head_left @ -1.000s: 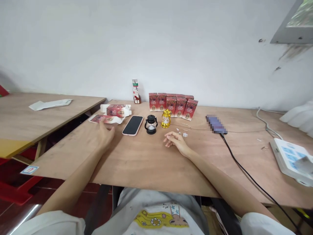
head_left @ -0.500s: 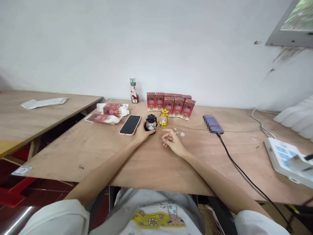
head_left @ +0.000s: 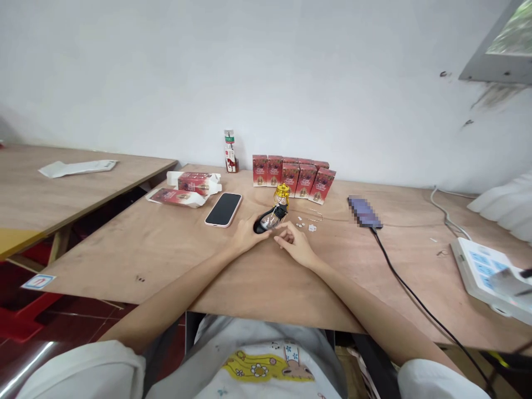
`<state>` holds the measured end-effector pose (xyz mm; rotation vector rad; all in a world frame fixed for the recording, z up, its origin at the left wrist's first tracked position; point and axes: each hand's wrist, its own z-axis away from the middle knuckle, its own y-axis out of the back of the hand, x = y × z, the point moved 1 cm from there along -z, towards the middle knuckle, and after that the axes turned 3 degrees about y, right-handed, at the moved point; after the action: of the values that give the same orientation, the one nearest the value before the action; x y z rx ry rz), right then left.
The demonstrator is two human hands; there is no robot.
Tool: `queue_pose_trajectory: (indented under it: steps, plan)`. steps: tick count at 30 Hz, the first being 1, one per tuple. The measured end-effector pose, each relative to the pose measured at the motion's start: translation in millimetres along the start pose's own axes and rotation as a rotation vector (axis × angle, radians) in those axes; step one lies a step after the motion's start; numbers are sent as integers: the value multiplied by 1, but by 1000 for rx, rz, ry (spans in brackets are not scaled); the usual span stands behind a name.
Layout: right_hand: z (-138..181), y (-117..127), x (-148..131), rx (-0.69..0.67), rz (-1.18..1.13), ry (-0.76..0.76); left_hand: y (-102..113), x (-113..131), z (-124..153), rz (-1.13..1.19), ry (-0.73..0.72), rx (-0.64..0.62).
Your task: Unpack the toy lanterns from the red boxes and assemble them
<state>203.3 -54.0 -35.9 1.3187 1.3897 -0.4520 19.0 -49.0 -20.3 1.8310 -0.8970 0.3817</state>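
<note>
My left hand (head_left: 246,235) is closed around the base of a small black lantern (head_left: 272,220). The lantern lies tilted, its top leaning right and away from me, with a clear globe in the middle. Just right of it is my right hand (head_left: 293,241), its fingers loosely bent and apart, the fingertips close by the lantern's globe; whether they touch is unclear. Behind the black lantern stands a gold lantern (head_left: 282,191), upright, its lower part hidden. Small white pieces (head_left: 312,228) and a thin bent wire (head_left: 316,214) lie right of the lanterns.
Several red boxes (head_left: 290,176) stand near the wall. Opened red boxes (head_left: 183,195) lie at left, with a pink-edged phone (head_left: 223,210) nearer. A bottle (head_left: 231,154) stands at the back. To the right are a second phone (head_left: 363,211) on a black cable and a power strip (head_left: 486,271).
The black lantern, upright before, is now tipped to the right in my left hand and has moved right, in front of the gold one. My right hand has barely moved.
</note>
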Motion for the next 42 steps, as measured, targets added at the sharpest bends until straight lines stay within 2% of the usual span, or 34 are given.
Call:
queue_pose_trajectory:
  steps: [3,7,13,15,18,21,24,31,34,38,42]
  plan:
    - [0,0,0,32,-5,6,-1,0,2,26,18,-22]
    - [-1,1,1,91,-75,-12,-4,-2,1,50,126,2]
    - [-7,7,5,401,-280,-111,-11,-15,-6,266,290,29]
    - [-9,9,6,452,-301,-120,-13,-18,-7,331,316,44]
    - [-10,11,8,471,-308,-109,-13,-17,-6,399,318,29]
    - [-10,13,11,484,-300,-115,-12,-13,-5,475,264,-43]
    - [-10,14,14,484,-288,-129,-10,-10,-3,455,223,-71]
    - [-9,12,11,340,-216,-108,-8,-7,-1,310,210,26]
    - [-9,12,9,322,-229,-106,-9,-6,-2,290,221,72]
    - [-11,15,12,450,-325,-125,-10,-8,-4,361,253,99]
    - [-14,21,19,600,-431,-209,-8,-11,-9,562,269,142]
